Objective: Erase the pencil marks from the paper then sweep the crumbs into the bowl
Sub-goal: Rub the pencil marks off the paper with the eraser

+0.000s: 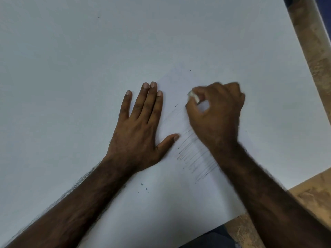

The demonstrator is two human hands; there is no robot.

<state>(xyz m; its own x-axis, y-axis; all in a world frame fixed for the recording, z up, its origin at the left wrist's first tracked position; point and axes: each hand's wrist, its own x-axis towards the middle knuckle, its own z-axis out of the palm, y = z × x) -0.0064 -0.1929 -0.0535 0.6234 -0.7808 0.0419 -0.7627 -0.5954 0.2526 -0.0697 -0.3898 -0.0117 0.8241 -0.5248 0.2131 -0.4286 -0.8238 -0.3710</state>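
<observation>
A white sheet of paper point(172, 194) lies on the white table, its edges hard to tell from the tabletop. Grey pencil scribbles point(195, 156) run across it below my right hand. My left hand point(139, 126) lies flat on the paper's left part, fingers spread, holding nothing. My right hand point(216, 113) is closed around a small white eraser point(194, 96), pressed near the paper above the scribbles and slightly blurred. A few dark crumbs point(144, 187) lie on the paper near my left forearm. No bowl is in view.
The white table point(71, 59) fills most of the view. Its right edge point(308, 72) and near right corner point(286, 189) border a brown speckled floor point(315, 42). Dark blue cloth point(211, 238) shows below the front edge.
</observation>
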